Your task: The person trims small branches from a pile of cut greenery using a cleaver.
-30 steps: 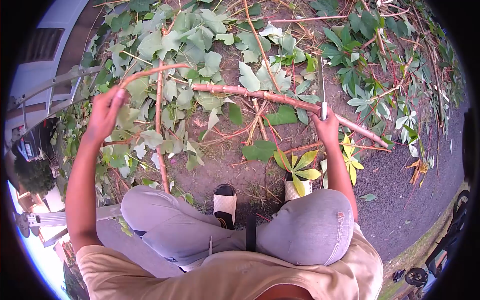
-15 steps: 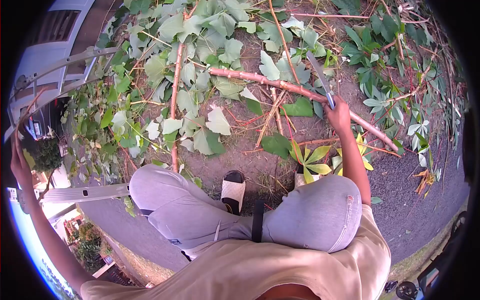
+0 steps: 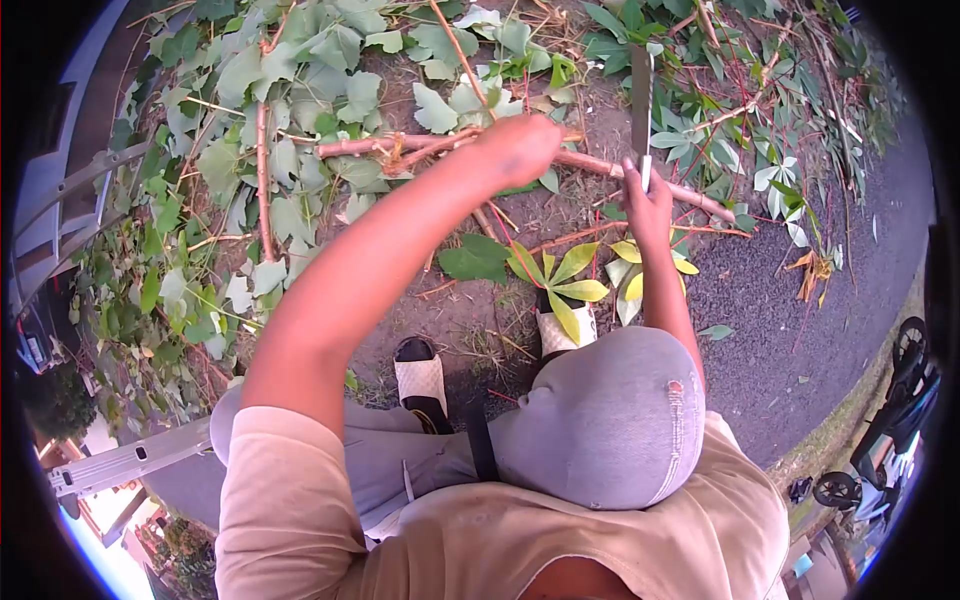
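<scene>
My right hand (image 3: pixel 648 205) is closed round the pale handle of a long-bladed knife (image 3: pixel 641 105), its blade pointing away from me. A thick reddish-brown branch (image 3: pixel 690 195) lies crosswise on the ground just beneath that hand. Across the middle reaches my left arm, its hand (image 3: pixel 528 148) closed over the branch area. A thinner brown stick (image 3: pixel 440 146) runs into the left hand from the left, and a short end shows on its right side. The back of the hand hides most of its fingers.
Leafy cut vines (image 3: pixel 330 60) cover the ground ahead and left. An upright stem (image 3: pixel 262 180) lies among them. Yellow-green leaves (image 3: pixel 560 275) lie by my sandalled foot. A metal ladder (image 3: pixel 140 455) is at left, asphalt (image 3: pixel 790 330) at right, and a wheeled object (image 3: pixel 880 430) beyond.
My left hand has swung from the far left to the centre, bringing the thin stick over the thick branch. The knife has turned more upright in my right hand. The view has shifted right.
</scene>
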`<state>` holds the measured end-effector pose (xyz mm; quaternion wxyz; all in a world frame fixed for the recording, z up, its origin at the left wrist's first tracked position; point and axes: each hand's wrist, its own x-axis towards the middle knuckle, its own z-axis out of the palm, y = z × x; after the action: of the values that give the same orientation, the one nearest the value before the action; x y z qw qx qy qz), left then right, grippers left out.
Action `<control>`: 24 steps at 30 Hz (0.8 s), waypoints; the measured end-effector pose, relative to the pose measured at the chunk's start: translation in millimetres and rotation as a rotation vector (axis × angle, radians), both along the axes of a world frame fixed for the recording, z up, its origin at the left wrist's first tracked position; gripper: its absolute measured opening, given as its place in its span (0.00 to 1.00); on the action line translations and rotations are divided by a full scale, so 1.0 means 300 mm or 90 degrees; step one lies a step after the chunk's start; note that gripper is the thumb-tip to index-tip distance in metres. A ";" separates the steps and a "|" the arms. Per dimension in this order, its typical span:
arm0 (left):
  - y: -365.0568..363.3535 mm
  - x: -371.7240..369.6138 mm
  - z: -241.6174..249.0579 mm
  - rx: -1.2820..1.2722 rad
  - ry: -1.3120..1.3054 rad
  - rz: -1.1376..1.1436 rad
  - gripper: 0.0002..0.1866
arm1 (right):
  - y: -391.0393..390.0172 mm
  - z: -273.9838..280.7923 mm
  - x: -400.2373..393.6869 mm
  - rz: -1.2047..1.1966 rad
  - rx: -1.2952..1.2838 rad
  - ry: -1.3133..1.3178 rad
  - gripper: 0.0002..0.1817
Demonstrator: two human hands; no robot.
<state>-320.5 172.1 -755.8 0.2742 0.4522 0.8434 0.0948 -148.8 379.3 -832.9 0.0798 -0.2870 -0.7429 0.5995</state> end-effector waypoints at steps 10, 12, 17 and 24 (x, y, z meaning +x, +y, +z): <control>-0.438 -0.063 -0.042 0.201 0.139 0.131 0.24 | -0.084 -0.086 0.612 -0.210 -0.144 -0.145 0.21; -0.638 -0.042 -0.089 0.071 0.134 0.052 0.21 | -0.114 -0.097 0.567 -0.172 -0.145 -0.138 0.21; -0.700 0.032 -0.107 -0.022 0.097 0.000 0.17 | -0.125 -0.150 0.429 -0.053 -0.150 -0.115 0.22; -0.487 0.047 -0.078 0.016 0.110 -0.012 0.14 | -0.112 0.004 0.282 0.035 -0.148 -0.065 0.24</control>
<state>-306.3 25.9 -779.3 0.1959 0.4696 0.8585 0.0636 -64.3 345.8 -831.6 -0.0082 -0.3040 -0.6793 0.6679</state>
